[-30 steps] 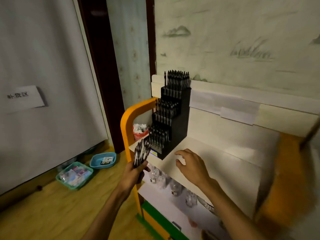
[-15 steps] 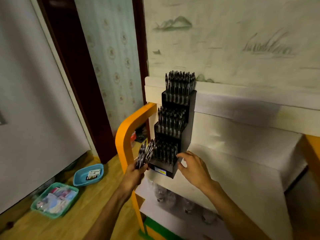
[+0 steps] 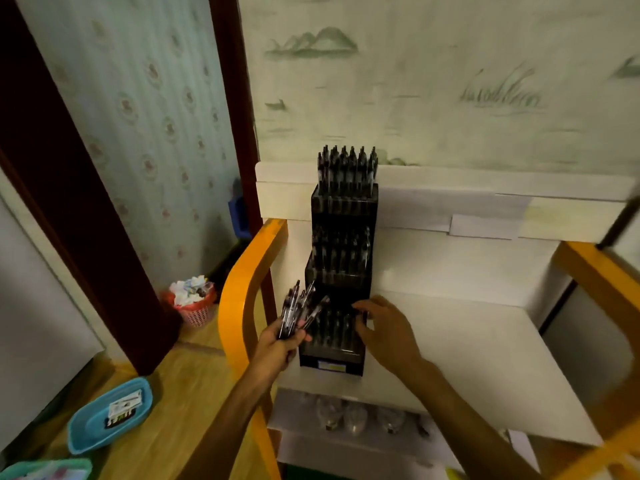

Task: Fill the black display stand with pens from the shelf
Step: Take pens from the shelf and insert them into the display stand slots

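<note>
While our left hand (image 3: 277,344) stays clenched around a fanned bundle of dark plastic pens (image 3: 299,311), our right hand (image 3: 384,332) has moved off the white shelf board (image 3: 467,344) to the tiered black display stand (image 3: 337,271), fingers loosely spread at its lowest row, holding nothing, so we judge the next pen goes there.

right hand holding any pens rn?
No: the right hand rests bare at the stand's bottom tier; the pen bundle is in the left hand.
</note>
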The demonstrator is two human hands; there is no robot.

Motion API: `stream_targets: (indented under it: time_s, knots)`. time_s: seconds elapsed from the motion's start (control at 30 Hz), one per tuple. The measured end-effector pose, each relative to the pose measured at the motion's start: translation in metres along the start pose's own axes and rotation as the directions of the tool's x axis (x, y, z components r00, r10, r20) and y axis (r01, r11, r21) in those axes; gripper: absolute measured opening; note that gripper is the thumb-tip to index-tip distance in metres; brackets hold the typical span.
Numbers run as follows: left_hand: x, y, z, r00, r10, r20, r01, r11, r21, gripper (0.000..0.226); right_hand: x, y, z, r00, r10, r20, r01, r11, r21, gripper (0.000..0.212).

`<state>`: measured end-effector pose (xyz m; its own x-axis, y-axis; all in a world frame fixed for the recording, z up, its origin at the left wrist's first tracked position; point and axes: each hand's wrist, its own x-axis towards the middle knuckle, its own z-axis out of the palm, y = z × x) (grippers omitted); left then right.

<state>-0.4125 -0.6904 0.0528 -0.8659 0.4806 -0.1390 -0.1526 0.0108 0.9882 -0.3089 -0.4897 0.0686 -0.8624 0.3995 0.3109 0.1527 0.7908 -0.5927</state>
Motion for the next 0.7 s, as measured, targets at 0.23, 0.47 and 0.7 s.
stream_targets:
  time_s: [0.23, 0.47, 0.7]
  knots:
    - [0.014, -0.006, -0.009, 0.989, 0.0, 0.15, -0.002, 1.0, 0.017, 0.021, -0.004, -0.023, 0.011, 0.99, 0.076, -0.116, -0.071, 0.996, 0.048, 0.027]
    - [0.019, -0.009, -0.014, 0.969, 0.069, 0.238, -0.086, 0.994, 0.064, 0.023, 0.004, -0.046, 0.025, 0.953, 0.276, -0.123, -0.212, 0.901, 0.378, 0.014]
    - [0.032, -0.016, -0.028, 0.97, 0.083, 0.23, -0.105, 0.991, 0.085, 0.02, 0.006, -0.057, 0.039, 0.893, 0.446, -0.054, -0.289, 0.663, 0.69, 0.016]
